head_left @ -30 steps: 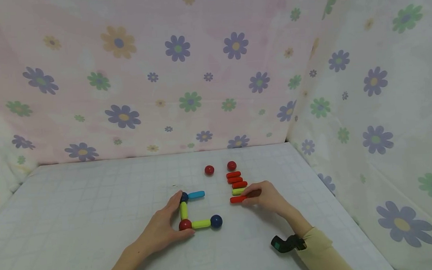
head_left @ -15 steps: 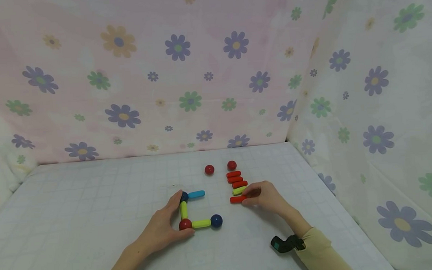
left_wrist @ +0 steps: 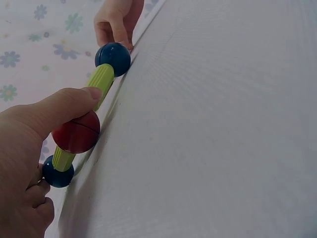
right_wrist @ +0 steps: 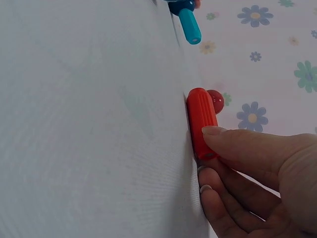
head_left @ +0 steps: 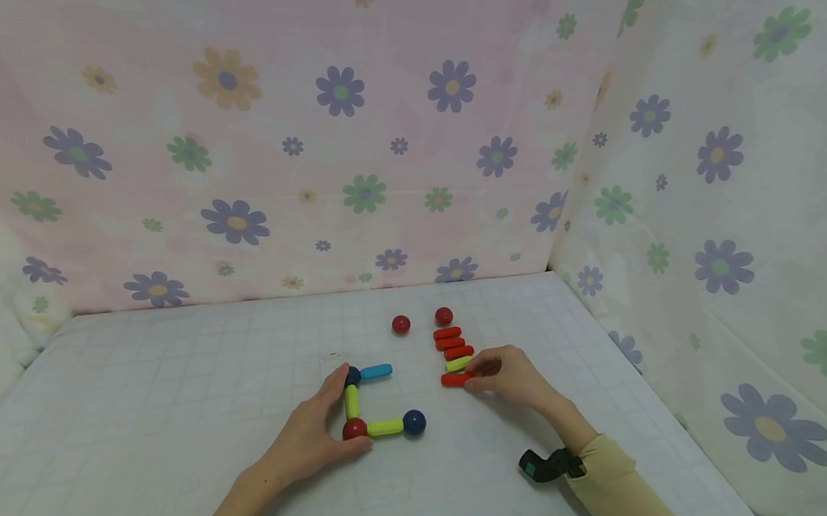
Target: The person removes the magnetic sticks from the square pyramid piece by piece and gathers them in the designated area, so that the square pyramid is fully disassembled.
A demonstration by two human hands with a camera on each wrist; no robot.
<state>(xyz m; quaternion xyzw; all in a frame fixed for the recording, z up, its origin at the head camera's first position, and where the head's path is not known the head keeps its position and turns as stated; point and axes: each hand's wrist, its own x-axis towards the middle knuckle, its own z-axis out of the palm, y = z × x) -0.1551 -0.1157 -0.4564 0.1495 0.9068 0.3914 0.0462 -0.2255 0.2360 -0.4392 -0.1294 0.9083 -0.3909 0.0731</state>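
Note:
My left hand spans one side of a C-shaped magnetic rod-and-ball frame, with fingertips at the far dark blue ball and thumb by the red ball. A yellow-green rod joins those two balls. Another yellow-green rod runs right to a second dark blue ball, and a light blue rod sticks out from the far ball. My right hand pinches a red magnetic rod by its right end, close over the table. Just beyond it lies a loose yellow-green rod.
Three red rods lie in a column behind the right hand. Two red balls sit farther back on the white table. Flower-patterned cloth walls the table's back and sides. A dark wrist camera hangs by the right sleeve.
The loose yellow-green rod has turned slightly, its right end swinging away from me. The red rod in my right hand has shifted barely. My left hand and the frame stay put.

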